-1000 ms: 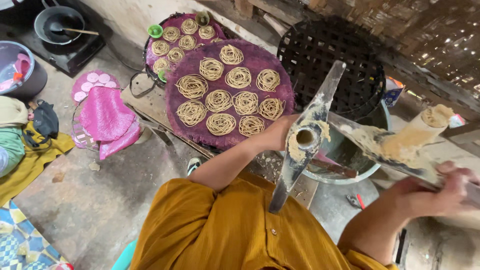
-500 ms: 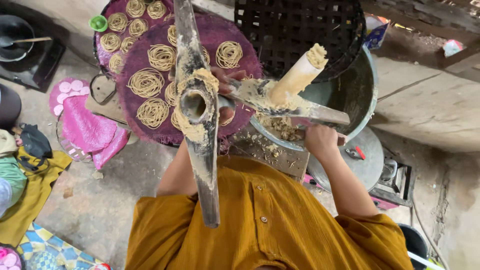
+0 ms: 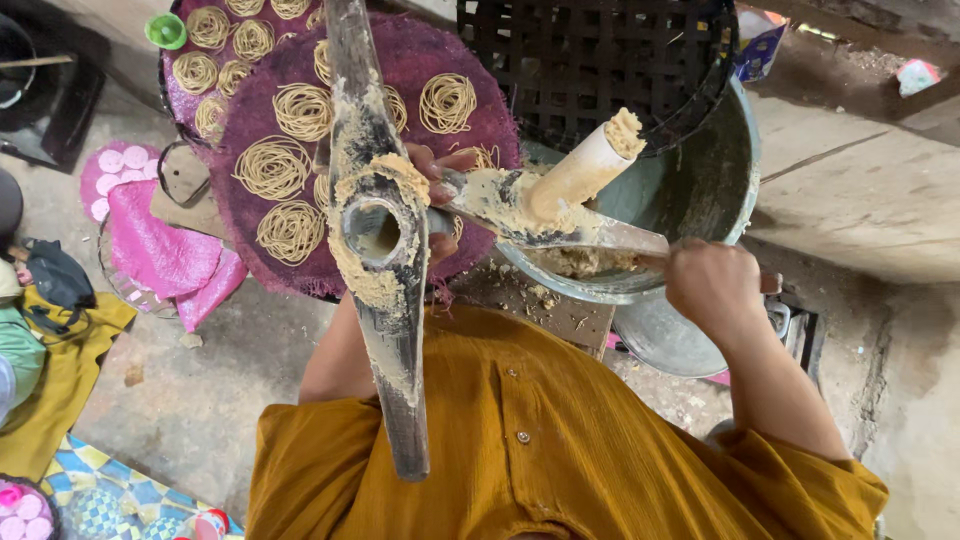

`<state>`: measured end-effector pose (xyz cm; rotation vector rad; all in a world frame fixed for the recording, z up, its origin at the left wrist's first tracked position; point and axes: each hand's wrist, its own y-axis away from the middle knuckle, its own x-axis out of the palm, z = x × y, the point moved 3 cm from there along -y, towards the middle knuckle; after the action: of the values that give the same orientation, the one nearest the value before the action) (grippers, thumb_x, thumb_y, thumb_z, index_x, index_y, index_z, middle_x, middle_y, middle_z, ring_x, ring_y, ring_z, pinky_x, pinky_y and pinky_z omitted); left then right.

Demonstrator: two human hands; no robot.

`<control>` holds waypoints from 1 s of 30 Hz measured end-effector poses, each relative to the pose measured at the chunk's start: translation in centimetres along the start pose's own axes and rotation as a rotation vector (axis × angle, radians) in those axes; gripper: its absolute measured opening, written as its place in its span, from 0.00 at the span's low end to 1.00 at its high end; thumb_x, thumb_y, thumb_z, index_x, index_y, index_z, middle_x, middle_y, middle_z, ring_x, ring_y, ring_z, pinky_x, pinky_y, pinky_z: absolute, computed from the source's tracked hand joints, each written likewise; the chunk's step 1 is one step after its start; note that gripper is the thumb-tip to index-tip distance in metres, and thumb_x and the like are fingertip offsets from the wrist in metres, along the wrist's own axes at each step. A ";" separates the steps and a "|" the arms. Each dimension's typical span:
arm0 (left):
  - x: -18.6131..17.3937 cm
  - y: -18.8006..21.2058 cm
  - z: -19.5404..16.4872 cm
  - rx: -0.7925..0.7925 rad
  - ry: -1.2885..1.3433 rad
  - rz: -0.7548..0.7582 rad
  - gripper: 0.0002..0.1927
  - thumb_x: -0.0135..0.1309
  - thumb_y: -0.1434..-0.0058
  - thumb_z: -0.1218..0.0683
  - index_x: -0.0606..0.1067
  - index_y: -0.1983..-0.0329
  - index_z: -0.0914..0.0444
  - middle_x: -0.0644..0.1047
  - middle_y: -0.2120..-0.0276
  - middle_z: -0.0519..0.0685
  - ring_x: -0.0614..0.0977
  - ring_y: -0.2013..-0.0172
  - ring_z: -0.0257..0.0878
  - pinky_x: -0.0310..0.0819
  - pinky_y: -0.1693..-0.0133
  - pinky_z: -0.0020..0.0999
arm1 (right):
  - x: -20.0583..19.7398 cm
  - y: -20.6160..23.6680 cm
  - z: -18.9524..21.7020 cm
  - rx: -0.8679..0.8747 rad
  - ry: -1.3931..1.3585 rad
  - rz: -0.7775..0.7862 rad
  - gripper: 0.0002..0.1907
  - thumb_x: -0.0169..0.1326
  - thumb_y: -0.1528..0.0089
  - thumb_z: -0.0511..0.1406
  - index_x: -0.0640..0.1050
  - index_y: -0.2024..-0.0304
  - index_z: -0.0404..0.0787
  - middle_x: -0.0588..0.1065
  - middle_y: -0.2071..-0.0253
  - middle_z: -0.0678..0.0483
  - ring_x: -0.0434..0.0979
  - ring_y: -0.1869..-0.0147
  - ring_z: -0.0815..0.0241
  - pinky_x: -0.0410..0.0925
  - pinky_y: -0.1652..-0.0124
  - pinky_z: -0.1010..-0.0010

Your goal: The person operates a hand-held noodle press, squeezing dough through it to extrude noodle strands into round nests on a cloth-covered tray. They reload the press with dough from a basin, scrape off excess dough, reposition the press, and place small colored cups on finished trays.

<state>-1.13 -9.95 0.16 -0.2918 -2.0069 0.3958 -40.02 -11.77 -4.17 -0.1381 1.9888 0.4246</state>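
I hold a dough-smeared metal noodle press with two long arms. Its barrel arm runs top to bottom in front of my chest, the open barrel facing up. My left hand grips the press just right of the barrel, partly hidden behind it. My right hand is closed around the handle of the plunger arm. Its pale plunger sticks up, tipped with dough. Behind the press lies a round purple mat bearing several coiled noodle nests.
A metal basin with dough stands under the plunger arm, a black woven basket behind it. A second mat with noodle nests, a green cup and pink cloth lie left. A metal lid is below the basin.
The press has swung round so the barrel arm now runs top to bottom. My right hand has drawn in from the far right, and the plunger arm has come nearer the barrel.
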 end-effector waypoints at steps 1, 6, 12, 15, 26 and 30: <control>-0.1 -0.1 0.1 0.074 -0.126 0.044 0.17 0.68 0.41 0.63 0.76 0.50 0.65 0.73 0.50 0.54 0.73 0.36 0.48 0.79 0.52 0.46 | -0.5 -0.1 0.2 -0.009 -0.016 -0.068 0.12 0.51 0.36 0.36 0.81 0.72 0.42 0.81 0.67 0.49 0.83 0.69 0.53 0.74 0.72 0.61; -1.2 -0.7 0.8 0.341 -0.653 0.225 0.22 0.68 0.41 0.62 0.77 0.45 0.56 0.74 0.46 0.42 0.74 0.41 0.37 0.75 0.36 0.55 | -0.1 -1.7 2.7 0.027 -0.269 -0.194 0.12 0.55 0.36 0.42 0.81 0.67 0.42 0.81 0.67 0.49 0.82 0.67 0.48 0.74 0.69 0.58; -3.3 -0.9 1.5 0.374 -0.673 0.290 0.22 0.68 0.39 0.59 0.76 0.43 0.54 0.71 0.44 0.41 0.74 0.43 0.36 0.76 0.35 0.53 | 2.3 -1.9 0.6 0.060 -0.247 -0.212 0.23 0.58 0.47 0.37 0.84 0.48 0.57 0.81 0.59 0.50 0.83 0.61 0.49 0.74 0.66 0.57; -5.5 -0.4 3.3 -0.108 0.089 0.169 0.17 0.62 0.31 0.57 0.74 0.41 0.62 0.76 0.47 0.53 0.79 0.62 0.41 0.81 0.58 0.41 | 4.9 -4.4 1.6 0.069 -0.273 -0.121 0.22 0.59 0.47 0.41 0.83 0.48 0.59 0.81 0.56 0.52 0.83 0.57 0.50 0.74 0.63 0.58; -8.6 -0.1 6.0 -0.457 0.352 0.169 0.22 0.54 0.25 0.52 0.70 0.33 0.68 0.80 0.51 0.56 0.82 0.68 0.42 0.78 0.68 0.34 | 6.7 -10.6 6.5 -0.068 -0.335 0.030 0.12 0.54 0.39 0.44 0.82 0.56 0.51 0.81 0.59 0.51 0.82 0.55 0.49 0.74 0.58 0.57; -7.8 -0.7 6.0 -0.421 0.233 0.154 0.20 0.55 0.27 0.51 0.69 0.36 0.63 0.79 0.49 0.54 0.83 0.62 0.46 0.81 0.62 0.41 | 6.0 -10.4 6.6 -0.062 -0.420 0.007 0.14 0.55 0.43 0.42 0.81 0.56 0.50 0.81 0.60 0.49 0.82 0.56 0.45 0.74 0.59 0.54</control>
<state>-3.03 -14.40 -8.44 -0.7240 -1.8286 0.0253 -34.12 -18.51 -14.54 -0.0732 1.5648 0.4773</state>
